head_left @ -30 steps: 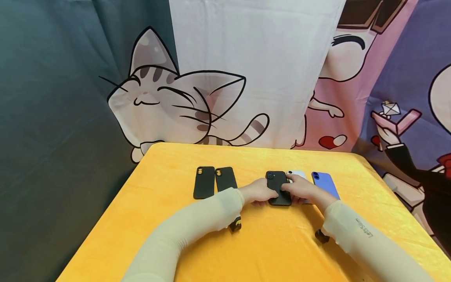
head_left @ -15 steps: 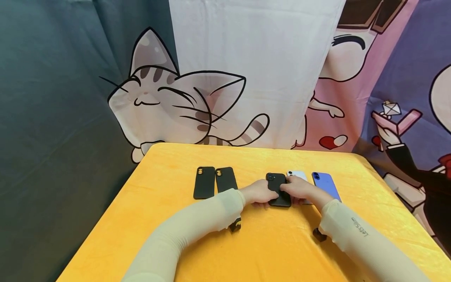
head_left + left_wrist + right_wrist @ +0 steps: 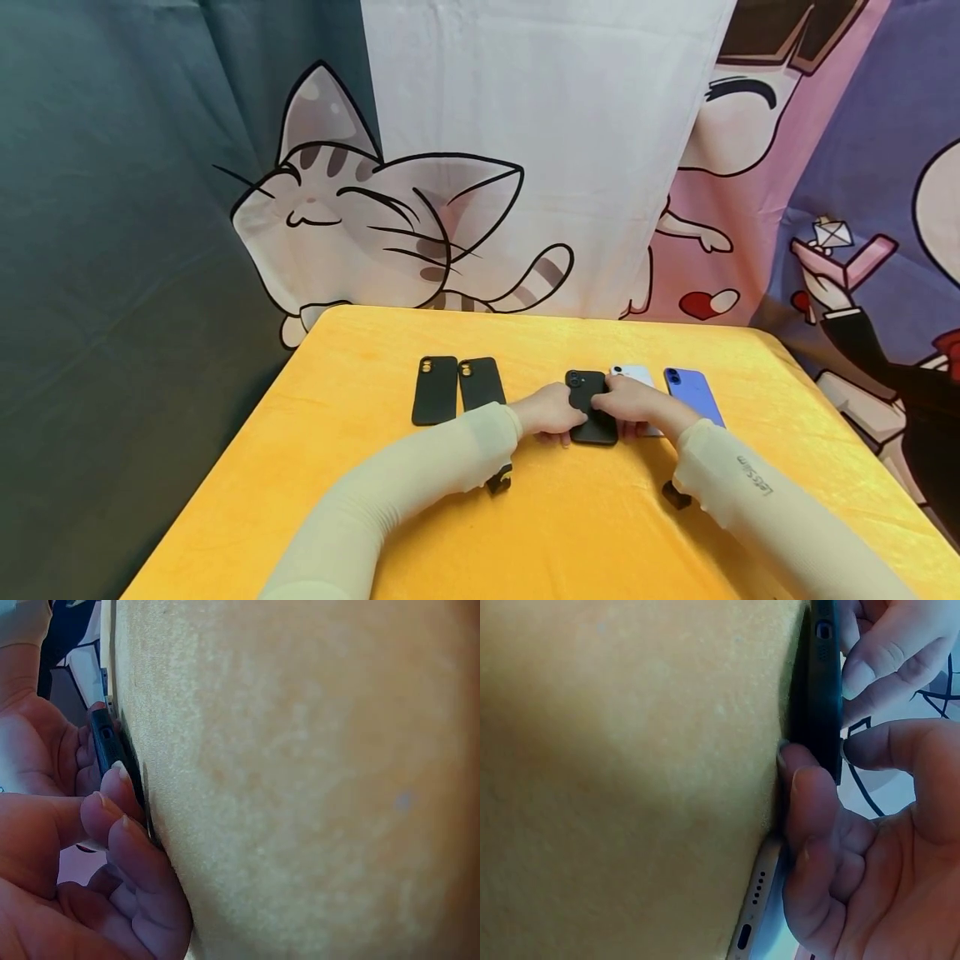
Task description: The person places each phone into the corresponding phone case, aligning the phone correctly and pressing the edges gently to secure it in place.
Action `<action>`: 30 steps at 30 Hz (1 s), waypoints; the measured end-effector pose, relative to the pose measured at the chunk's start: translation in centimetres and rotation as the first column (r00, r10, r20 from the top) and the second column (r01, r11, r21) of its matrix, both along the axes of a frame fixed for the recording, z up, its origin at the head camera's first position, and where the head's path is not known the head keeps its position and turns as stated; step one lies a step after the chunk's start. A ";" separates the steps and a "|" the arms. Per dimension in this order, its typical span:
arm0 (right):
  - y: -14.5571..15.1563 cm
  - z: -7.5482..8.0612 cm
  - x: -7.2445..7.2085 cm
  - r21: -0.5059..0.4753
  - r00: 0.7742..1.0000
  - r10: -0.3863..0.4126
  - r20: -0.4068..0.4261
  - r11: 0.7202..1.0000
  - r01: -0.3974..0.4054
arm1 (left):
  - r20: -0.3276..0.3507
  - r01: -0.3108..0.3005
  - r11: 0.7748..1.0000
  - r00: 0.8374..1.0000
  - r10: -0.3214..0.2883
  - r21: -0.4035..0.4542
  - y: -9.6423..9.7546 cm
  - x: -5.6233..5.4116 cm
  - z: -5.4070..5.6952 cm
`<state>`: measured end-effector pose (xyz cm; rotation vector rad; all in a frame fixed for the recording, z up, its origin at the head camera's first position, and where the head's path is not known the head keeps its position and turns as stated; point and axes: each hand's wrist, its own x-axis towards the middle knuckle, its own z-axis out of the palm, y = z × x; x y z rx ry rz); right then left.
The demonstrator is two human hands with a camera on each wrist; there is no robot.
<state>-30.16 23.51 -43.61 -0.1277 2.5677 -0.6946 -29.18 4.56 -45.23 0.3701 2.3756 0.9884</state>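
A phone in a black case [image 3: 592,421], camera side up, is held between both hands just over the yellow cloth. My left hand [image 3: 551,408] grips its left edge, thumb on the back and fingers low along the side. From the right, my right hand [image 3: 633,400] pinches the opposite edge, fingertips tucked under it in the right wrist view. That view also shows the phone's port end [image 3: 825,690], with a dark gap to the cloth. Right beside the right hand lies a white phone [image 3: 637,372], partly covered by it.
Two black phone cases [image 3: 435,392] lie side by side to the left, the nearer one partly behind the left arm. A blue phone [image 3: 693,393] lies at the right. Yellow cloth [image 3: 570,533] covers the table, and a printed curtain [image 3: 600,125] hangs behind.
The phone in the black case has shifted slightly toward me, with both hands still on it. My right forearm has moved a little to the left.
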 end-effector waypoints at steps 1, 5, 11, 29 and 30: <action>0.0 0.0 0.0 0.009 1.000 0.005 0.001 1.000 -0.005 | -0.004 0.003 1.000 1.000 -0.003 -0.005 0.0 0.0 0.0; 0.0 -0.2 -0.1 0.023 1.000 0.007 0.013 1.000 -0.008 | -0.005 0.011 1.000 1.000 -0.011 -0.010 -0.1 0.0 0.1; 0.0 -0.4 -0.2 0.024 1.000 0.003 0.022 1.000 -0.004 | 0.027 -0.025 0.999 0.999 0.024 0.033 -0.2 0.3 0.3; -1.0 1.4 -0.7 0.056 0.998 0.060 0.004 0.997 -0.061 | 0.078 0.068 0.989 0.994 -0.078 0.128 -2.9 -0.3 2.2; -1.3 1.8 -0.7 0.044 0.997 0.079 -0.007 0.996 -0.078 | 0.066 0.078 0.988 0.994 -0.087 0.130 -3.3 -0.2 2.4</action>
